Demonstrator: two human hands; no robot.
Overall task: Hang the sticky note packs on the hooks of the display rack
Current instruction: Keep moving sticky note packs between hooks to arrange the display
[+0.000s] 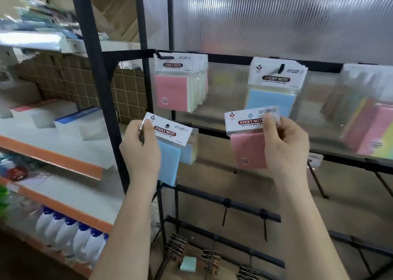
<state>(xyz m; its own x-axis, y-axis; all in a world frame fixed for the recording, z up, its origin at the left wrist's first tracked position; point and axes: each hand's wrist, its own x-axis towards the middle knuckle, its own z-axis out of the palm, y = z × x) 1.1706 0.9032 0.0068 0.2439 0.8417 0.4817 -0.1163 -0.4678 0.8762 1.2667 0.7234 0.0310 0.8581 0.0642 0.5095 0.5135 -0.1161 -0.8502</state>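
Left hand (139, 150): grip closed on the header card of a blue sticky note pack (169, 152), thumb on front, held before the left post of the display rack (234, 59). Right hand (285, 145): thumb and fingers pinch the card of a pink sticky note pack (247, 150), just below the hung blue pack (274, 88). Hung pink pack (176, 84) on the top-left hook. White bottles (70, 230) low on the left shelf.

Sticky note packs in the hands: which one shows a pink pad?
The pack in the right hand, the pink pack. The left hand holds a blue pack.
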